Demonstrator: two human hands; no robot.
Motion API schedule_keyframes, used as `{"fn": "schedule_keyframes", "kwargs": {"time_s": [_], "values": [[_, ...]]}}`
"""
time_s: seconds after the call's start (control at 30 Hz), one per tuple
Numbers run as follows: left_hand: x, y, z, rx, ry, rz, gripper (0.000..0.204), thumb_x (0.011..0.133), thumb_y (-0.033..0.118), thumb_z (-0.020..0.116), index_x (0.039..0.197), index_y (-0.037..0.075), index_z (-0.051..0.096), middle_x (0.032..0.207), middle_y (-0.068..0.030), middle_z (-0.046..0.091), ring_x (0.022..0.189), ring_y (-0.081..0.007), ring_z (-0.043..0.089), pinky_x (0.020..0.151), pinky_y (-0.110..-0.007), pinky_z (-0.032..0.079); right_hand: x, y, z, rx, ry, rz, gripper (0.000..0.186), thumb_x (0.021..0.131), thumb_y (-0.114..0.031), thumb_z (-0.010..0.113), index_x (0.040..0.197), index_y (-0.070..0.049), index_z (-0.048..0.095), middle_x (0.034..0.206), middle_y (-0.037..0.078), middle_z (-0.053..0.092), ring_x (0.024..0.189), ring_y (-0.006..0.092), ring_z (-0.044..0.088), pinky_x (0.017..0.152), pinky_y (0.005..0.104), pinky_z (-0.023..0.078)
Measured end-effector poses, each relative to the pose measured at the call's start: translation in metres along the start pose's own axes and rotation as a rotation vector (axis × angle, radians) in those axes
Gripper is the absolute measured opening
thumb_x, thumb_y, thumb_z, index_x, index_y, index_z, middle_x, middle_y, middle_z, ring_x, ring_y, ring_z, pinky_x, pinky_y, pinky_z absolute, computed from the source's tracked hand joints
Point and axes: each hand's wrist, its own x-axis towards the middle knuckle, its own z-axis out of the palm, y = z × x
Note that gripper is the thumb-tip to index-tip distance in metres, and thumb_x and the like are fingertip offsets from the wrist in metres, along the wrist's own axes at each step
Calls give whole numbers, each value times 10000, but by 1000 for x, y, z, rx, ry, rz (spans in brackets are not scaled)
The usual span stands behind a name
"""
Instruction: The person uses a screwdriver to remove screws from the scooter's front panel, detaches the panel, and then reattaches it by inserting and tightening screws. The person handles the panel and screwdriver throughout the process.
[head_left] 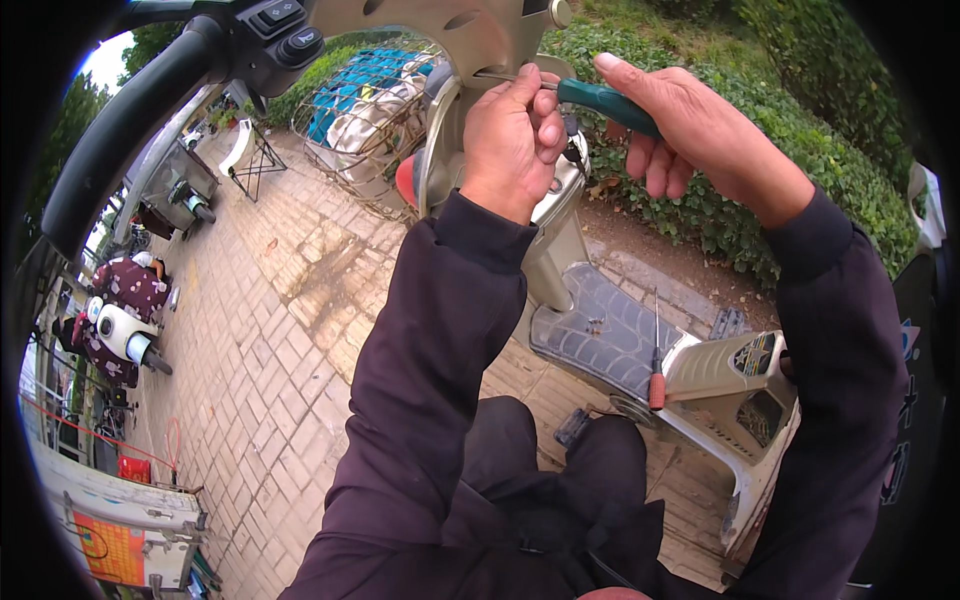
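Note:
My left hand [512,140] is closed at the beige scooter front panel [490,35], its thumb and fingers pinching the thin metal shaft of a screwdriver. The screwdriver's green handle [605,103] points to the right, into my right hand [700,130]. That hand wraps loosely about the handle's end, thumb stretched along the top and fingers curled below. The shaft's tip meets the panel near my left fingertips; its exact seat is hidden. Another screwdriver, with a red handle [657,390], lies across the scooter's grey footboard [610,325].
A black handlebar grip [125,130] with switches [285,30] reaches in at upper left. Behind the panel stands a wire basket [365,130] with blue and white cloth. A hedge [840,170] lines the right. Parked scooters [125,325] and a white box [135,520] stand left on brick paving [260,400].

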Motion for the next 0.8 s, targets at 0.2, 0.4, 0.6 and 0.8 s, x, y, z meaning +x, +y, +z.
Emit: {"fn": "schedule_keyframes", "kwargs": {"time_s": [0.2,0.4,0.6,0.8], "values": [[-7,-5,5,15,-13,55,267,1085,288,561,1017,34,601,744,-22,573,519,-124,537,407,-262,361,8,16,9,-475,314,-498,359,972,-402,662,897,-51,670,640,54,610,562,265,647,488,376,491],[1,-1,10,37,-44,9,315,1059,313,613,927,28,586,711,-73,634,513,-139,608,396,-253,414,3,18,15,-884,582,-946,229,935,-269,697,1101,-124,634,835,83,602,665,284,666,578,409,534],[0,-10,5,46,-59,79,310,1053,313,628,920,35,599,696,-60,624,490,-141,595,387,-256,407,-7,6,5,130,17,-25,510,1069,-461,546,850,-14,661,587,-2,535,415,86,511,353,257,383],[-9,-11,17,18,-148,-59,340,1057,359,623,864,83,573,650,2,539,459,-111,506,394,-261,336,9,32,11,-910,582,-906,346,989,-382,682,955,-40,649,720,81,598,661,176,641,612,352,514]]}}
